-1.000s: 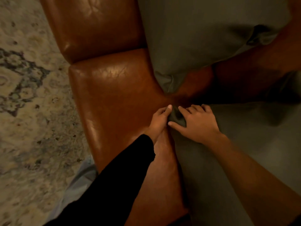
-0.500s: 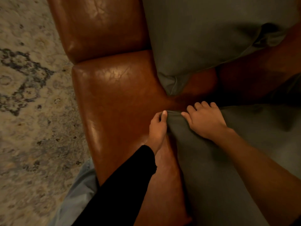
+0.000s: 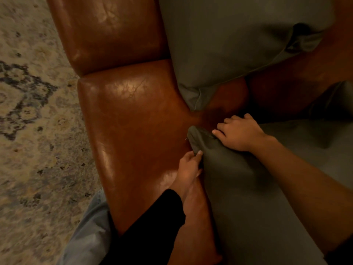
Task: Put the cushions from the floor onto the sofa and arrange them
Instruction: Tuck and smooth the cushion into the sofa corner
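Observation:
A large grey-green cushion (image 3: 248, 197) lies on the brown leather sofa (image 3: 129, 119), filling the lower right. My left hand (image 3: 188, 167), in a black sleeve, pinches the cushion's left edge just below its corner. My right hand (image 3: 238, 132) presses on the top edge beside that corner, fingers curled onto the fabric. A second grey-green cushion (image 3: 219, 39) rests on the sofa farther back, its corner pointing down toward my hands, with a strip of bare leather between the two.
A patterned beige and blue rug (image 3: 32, 115) covers the floor to the left of the sofa. My leg in light jeans (image 3: 89, 232) stands against the sofa's front edge at the bottom left.
My left hand slid down the near cushion's left edge, away from the corner. My right hand shifted right along the top edge. The corner now stands free between them.

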Tool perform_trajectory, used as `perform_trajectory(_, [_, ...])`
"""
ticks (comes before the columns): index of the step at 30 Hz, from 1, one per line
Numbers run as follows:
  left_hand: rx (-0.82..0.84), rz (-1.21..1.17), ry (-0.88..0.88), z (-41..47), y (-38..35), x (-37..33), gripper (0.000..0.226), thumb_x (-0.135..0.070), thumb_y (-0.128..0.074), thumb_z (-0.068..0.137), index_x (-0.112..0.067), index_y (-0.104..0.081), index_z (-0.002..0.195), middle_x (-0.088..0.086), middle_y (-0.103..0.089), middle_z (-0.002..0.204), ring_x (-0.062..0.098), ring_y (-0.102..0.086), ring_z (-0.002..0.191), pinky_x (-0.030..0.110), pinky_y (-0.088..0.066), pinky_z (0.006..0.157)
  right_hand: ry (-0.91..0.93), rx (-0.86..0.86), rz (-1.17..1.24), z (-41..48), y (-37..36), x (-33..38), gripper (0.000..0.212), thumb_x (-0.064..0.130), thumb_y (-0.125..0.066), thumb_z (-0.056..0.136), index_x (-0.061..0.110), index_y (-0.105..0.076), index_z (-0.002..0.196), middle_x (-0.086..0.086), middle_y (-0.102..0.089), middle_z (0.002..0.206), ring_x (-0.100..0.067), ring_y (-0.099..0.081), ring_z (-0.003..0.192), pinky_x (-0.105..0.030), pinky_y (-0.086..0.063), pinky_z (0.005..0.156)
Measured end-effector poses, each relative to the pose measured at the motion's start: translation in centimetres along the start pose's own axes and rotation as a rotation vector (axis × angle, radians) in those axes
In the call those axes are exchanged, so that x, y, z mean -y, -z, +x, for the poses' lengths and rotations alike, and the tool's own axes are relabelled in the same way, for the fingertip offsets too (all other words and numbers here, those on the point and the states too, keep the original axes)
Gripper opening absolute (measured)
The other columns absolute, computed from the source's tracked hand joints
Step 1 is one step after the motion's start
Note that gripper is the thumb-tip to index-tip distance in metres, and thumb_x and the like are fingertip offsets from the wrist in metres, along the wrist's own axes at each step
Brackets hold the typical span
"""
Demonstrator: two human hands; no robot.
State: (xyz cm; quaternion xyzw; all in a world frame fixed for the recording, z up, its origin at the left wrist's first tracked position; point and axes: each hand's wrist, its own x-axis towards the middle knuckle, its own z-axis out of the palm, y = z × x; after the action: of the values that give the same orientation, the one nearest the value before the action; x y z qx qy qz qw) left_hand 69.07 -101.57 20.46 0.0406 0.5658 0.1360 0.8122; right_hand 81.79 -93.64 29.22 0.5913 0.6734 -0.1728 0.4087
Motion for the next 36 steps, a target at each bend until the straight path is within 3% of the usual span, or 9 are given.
perform_trajectory(3, [-0.044, 0.135, 0.002, 0.5, -0.2, -1.0, 0.014, -0.02, -0.05, 0.099, -0.013, -0.055, 0.11, 0.006, -0.061, 0.118, 0.024, -0.056, 0.112, 0.041, -0.049, 0.094, 0.049, -0.028, 0.011, 0.0, -0.2, 0.3, 0.043, 0.039, -0.022, 0.103, 0.017, -0.056, 0.118, -0.007, -0.06, 0.123, -0.025, -0.054, 0.116, -0.038, -0.034, 0.096])
perform_trajectory(5, [-0.053, 0.226, 0.023, 0.6, 0.5, -2.1, 0.017, -0.016, -0.051, 0.098, -0.01, -0.055, 0.113, 0.007, -0.06, 0.112, 0.024, -0.057, 0.103, 0.036, -0.052, 0.078, 0.024, -0.062, 0.026, 0.1, -0.1, 0.3, 0.045, 0.039, -0.022, 0.103, 0.015, -0.057, 0.117, -0.01, -0.062, 0.121, -0.029, -0.056, 0.113, -0.037, -0.038, 0.091])
perform_trajectory(10, [-0.03, 0.34, 0.02, 0.6, 2.3, -3.1, 0.019, -0.01, -0.054, 0.096, -0.014, -0.057, 0.077, 0.007, -0.062, 0.075, 0.011, -0.057, 0.05, 0.027, -0.052, 0.054, -0.062, -0.144, 0.076, -0.1, 0.1, -0.9, 0.046, 0.039, -0.022, 0.104, 0.016, -0.061, 0.113, -0.013, -0.063, 0.115, -0.034, -0.058, 0.108, -0.036, -0.04, 0.082])
perform_trajectory(15, [-0.103, 0.338, -0.014, 1.0, 2.5, -4.0, 0.007, -0.004, -0.056, 0.093, -0.007, -0.06, 0.097, 0.008, -0.062, 0.08, 0.017, -0.057, 0.065, 0.031, -0.052, 0.062, 0.001, -0.193, 0.11, 0.0, -0.3, -0.8, 0.045, 0.041, -0.024, 0.103, 0.014, -0.058, 0.109, -0.011, -0.064, 0.11, -0.029, -0.058, 0.105, -0.039, -0.038, 0.088])
perform_trajectory(17, [-0.114, 0.226, -0.102, 1.4, 2.5, -5.1, 0.028, -0.002, -0.057, 0.091, -0.001, -0.056, 0.119, 0.009, -0.062, 0.086, 0.019, -0.061, 0.07, 0.031, -0.052, 0.061, 0.043, -0.155, 0.148, 0.0, 0.0, -0.9, 0.047, 0.047, -0.025, 0.1, 0.015, -0.06, 0.109, -0.008, -0.061, 0.116, -0.026, -0.051, 0.113, -0.04, -0.036, 0.093])
perform_trajectory(20, [-0.049, 0.162, -0.172, 1.1, 1.3, -7.0, 0.044, -0.018, -0.059, 0.093, -0.013, -0.047, 0.135, 0.008, -0.057, 0.12, 0.024, -0.058, 0.108, 0.033, -0.05, 0.087, 0.046, -0.021, 0.06, -0.4, 0.7, -1.7, 0.055, 0.057, -0.025, 0.096, 0.022, -0.057, 0.124, -0.006, -0.051, 0.131, -0.023, -0.04, 0.126, -0.041, -0.031, 0.1])
perform_trajectory(28, [-0.185, 0.417, -0.209, 2.2, -0.3, -6.7, 0.009, -0.017, -0.059, 0.091, -0.023, -0.053, 0.094, 0.011, -0.061, 0.113, 0.03, -0.058, 0.107, 0.045, -0.051, 0.092, 0.067, -0.021, 0.019, -1.1, 0.3, -1.3, 0.041, 0.038, -0.02, 0.103, 0.015, -0.05, 0.121, -0.008, -0.055, 0.127, -0.025, -0.048, 0.12, -0.043, -0.03, 0.1])
perform_trajectory(33, [-0.156, 0.37, -0.136, 2.2, 0.0, -7.1, 0.01, -0.017, -0.057, 0.094, -0.02, -0.053, 0.103, 0.008, -0.058, 0.115, 0.026, -0.057, 0.102, 0.037, -0.051, 0.078, 0.034, -0.125, 0.059, -1.4, -0.4, -1.6, 0.039, 0.036, -0.019, 0.104, 0.011, -0.048, 0.113, -0.011, -0.063, 0.115, -0.029, -0.056, 0.109, -0.041, -0.034, 0.094])
perform_trajectory(36, [-0.161, 0.581, -0.191, 1.9, 0.1, -8.1, 0.026, -0.014, -0.053, 0.093, -0.02, -0.052, 0.118, 0.007, -0.052, 0.123, 0.023, -0.051, 0.104, 0.031, -0.043, 0.079, 0.034, -0.182, 0.059, -1.7, -0.2, -1.5, 0.041, 0.04, -0.023, 0.102, 0.014, -0.051, 0.119, -0.009, -0.058, 0.123, -0.026, -0.05, 0.117, -0.04, -0.033, 0.096])
